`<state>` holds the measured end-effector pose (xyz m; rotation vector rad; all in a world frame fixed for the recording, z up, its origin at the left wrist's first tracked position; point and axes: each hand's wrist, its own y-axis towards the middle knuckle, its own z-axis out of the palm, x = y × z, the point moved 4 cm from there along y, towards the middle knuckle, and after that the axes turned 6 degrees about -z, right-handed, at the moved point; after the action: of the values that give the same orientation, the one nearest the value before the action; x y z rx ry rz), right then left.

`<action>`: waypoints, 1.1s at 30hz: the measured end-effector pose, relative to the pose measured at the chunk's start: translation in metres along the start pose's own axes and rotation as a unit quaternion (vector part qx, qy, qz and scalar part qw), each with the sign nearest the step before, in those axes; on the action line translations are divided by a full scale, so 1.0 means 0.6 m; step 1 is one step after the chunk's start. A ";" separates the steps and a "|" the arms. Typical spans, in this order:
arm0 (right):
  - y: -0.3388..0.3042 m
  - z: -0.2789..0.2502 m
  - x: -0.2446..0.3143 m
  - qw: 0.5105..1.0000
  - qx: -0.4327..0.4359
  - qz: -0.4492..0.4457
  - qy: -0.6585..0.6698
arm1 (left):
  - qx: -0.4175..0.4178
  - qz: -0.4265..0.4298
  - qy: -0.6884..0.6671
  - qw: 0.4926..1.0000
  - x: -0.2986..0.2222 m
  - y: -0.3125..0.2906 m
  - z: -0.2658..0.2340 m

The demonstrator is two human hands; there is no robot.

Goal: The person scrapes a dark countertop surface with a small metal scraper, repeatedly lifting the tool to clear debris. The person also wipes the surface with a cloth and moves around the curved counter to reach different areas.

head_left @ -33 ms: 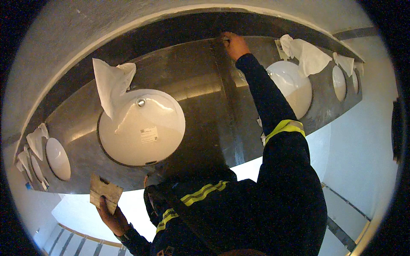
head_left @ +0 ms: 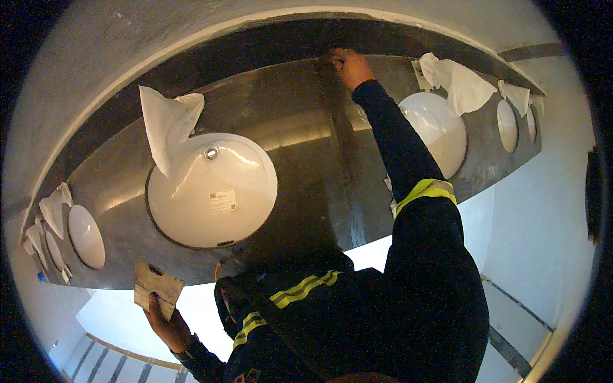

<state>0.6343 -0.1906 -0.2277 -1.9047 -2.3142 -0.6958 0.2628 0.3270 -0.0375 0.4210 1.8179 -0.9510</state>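
My left hand (head_left: 169, 325), low at the left in front of the counter, grips a flat, beige, stained rectangular board (head_left: 158, 290) with a dark slot near its upper edge. Far off at the counter's back edge is my right hand (head_left: 352, 69). Its fingers are pinched together against the dark backsplash (head_left: 274, 43), just above a dark seam (head_left: 341, 127) that runs front to back across the grey countertop (head_left: 300, 166). Whatever sits between those fingers is too small and dim to name.
A large white basin (head_left: 191, 210) is set in the counter left of the seam, with white sheeting (head_left: 159, 127) over its rear. Right of my arm is another basin (head_left: 440, 137) with a draped white sheet (head_left: 463, 83). Smaller-looking basins (head_left: 86, 236) continue toward both ends.
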 end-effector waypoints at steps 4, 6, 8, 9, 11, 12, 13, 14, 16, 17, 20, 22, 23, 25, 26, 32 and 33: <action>0.008 0.004 0.020 0.996 0.042 -0.018 -0.077 | -0.035 -0.007 0.015 0.999 -0.009 -0.008 0.007; 0.010 0.014 0.013 0.992 0.079 -0.032 -0.091 | -0.005 0.050 0.112 0.992 -0.005 -0.004 -0.002; 0.011 0.037 -0.014 0.990 0.085 -0.067 -0.091 | 0.000 0.069 0.138 0.988 -0.002 0.000 -0.002; 0.015 0.034 -0.002 0.989 0.086 -0.067 -0.102 | -0.005 0.080 0.153 0.985 -0.003 -0.002 -0.004; 0.025 0.008 0.034 0.986 0.087 -0.066 -0.128 | -0.019 0.052 0.116 0.992 -0.004 -0.005 -0.008; 0.025 0.006 0.034 0.985 0.076 -0.064 -0.144 | -0.021 0.037 0.096 0.994 -0.004 -0.003 -0.007; 0.026 0.005 0.031 0.983 0.066 -0.062 -0.159 | -0.019 0.022 0.054 0.998 -0.003 -0.001 -0.003; 0.028 0.006 0.028 0.982 0.055 -0.060 -0.173 | -0.018 0.007 0.012 1.000 -0.002 0.001 0.002; 0.035 0.023 0.018 0.976 0.097 -0.059 -0.184 | -0.008 -0.015 -0.037 0.999 -0.001 0.002 0.007; 0.036 0.030 0.012 0.973 0.119 -0.058 -0.189 | 0.001 -0.021 -0.046 0.999 -0.002 0.003 0.008; 0.041 0.021 0.039 0.969 0.150 -0.084 -0.178 | -0.011 -0.026 -0.028 0.999 0.005 0.005 -0.008; 0.041 0.020 0.039 0.966 0.156 -0.076 -0.192 | -0.015 0.003 0.047 0.999 0.004 0.007 -0.012; 0.041 0.020 0.038 0.964 0.160 -0.072 -0.198 | -0.014 0.031 0.110 0.993 0.000 0.005 -0.010; 0.039 0.009 0.050 0.965 0.138 -0.085 -0.206 | -0.012 0.045 0.124 0.991 0.001 0.003 -0.012; 0.039 0.005 0.055 0.965 0.128 -0.092 -0.210 | -0.011 0.031 0.077 0.997 0.006 0.006 -0.017; 0.031 0.038 0.042 0.970 0.129 -0.065 -0.195 | -0.027 0.028 0.056 0.998 0.010 0.010 -0.017; 0.034 0.039 0.043 0.962 0.168 -0.069 -0.205 | -0.031 0.027 0.058 0.997 0.009 0.006 -0.010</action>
<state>0.6528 -0.1552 -0.2343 -1.8753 -2.6041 0.1058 0.2595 0.3331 -0.0428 0.4926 1.9250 -0.8458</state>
